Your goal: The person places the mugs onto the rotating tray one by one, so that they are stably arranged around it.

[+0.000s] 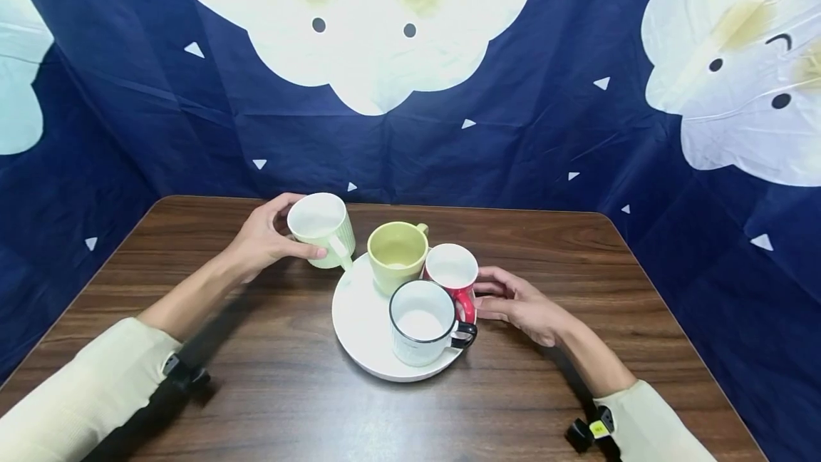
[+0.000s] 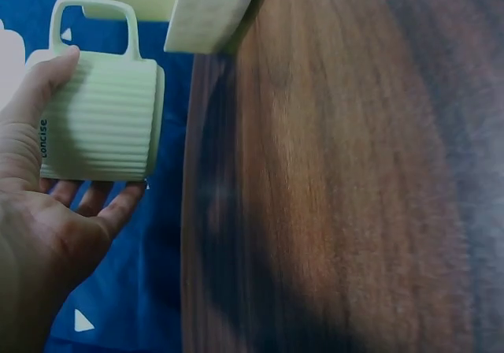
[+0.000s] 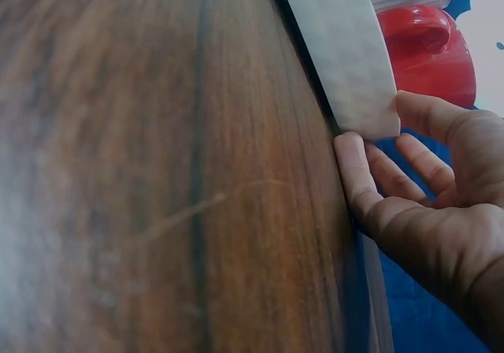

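Observation:
My left hand (image 1: 272, 237) grips a pale green ribbed mug (image 1: 340, 230) at the plate's back left, thumb near its handle. The left wrist view shows the mug's base (image 2: 159, 124) raised off the table. On the round white plate (image 1: 359, 330) stand three more cups: a yellow-green cup (image 1: 388, 273) at the back, a red mug with a white inside (image 1: 463, 298) at the right, and a white enamel mug with a black rim and handle (image 1: 413, 348) in front. My right hand (image 1: 522, 305) pinches the plate's right edge, fingertips (image 3: 352, 146) low by the tabletop, beside the red mug.
The brown wood-grain table (image 1: 276, 376) extends round the plate to its back edge. Behind it hangs a dark blue cloth (image 1: 410, 155) with white clouds and small triangles. A black camera is strapped at each wrist, beside the pale sleeves (image 1: 96, 383).

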A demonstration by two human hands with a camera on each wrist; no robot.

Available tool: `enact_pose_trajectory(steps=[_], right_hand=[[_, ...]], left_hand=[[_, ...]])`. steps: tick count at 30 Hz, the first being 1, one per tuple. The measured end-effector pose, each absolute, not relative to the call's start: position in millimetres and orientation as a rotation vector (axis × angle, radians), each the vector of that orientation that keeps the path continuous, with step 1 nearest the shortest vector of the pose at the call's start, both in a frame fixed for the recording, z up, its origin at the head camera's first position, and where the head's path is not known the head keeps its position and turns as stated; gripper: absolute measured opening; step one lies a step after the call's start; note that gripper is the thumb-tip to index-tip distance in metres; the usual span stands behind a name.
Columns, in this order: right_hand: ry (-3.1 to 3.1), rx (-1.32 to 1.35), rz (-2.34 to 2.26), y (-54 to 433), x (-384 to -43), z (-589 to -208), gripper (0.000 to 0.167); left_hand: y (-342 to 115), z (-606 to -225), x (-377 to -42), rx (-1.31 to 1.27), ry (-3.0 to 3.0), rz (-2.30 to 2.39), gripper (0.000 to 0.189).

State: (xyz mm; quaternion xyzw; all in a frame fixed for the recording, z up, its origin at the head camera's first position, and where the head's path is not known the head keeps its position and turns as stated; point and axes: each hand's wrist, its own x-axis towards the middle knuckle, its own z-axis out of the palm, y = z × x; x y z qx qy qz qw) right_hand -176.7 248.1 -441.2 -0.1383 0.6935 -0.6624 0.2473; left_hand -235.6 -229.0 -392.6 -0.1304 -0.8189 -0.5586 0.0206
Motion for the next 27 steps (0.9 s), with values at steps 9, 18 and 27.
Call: enact_pose_trajectory(steps=[9,18,27], right_hand=[[1.889,-0.381,-1.809,247.9,-177.5,-437.6,0.065],[1.904,-0.343,-1.81,248.9,-175.8,-438.1,0.066],[1.876,-0.31,-1.827,249.7,-174.4,-437.2,0.066]], left_hand=[[-223.3,-381.7,-206.5,-0.469,-2.518,-1.75,0.088],[-209.5,-376.6,-182.6,-0.521,-2.512,-1.772,0.088],[-203.2,-380.8,-167.0,-0.59,-2.54,-1.748,0.089]])
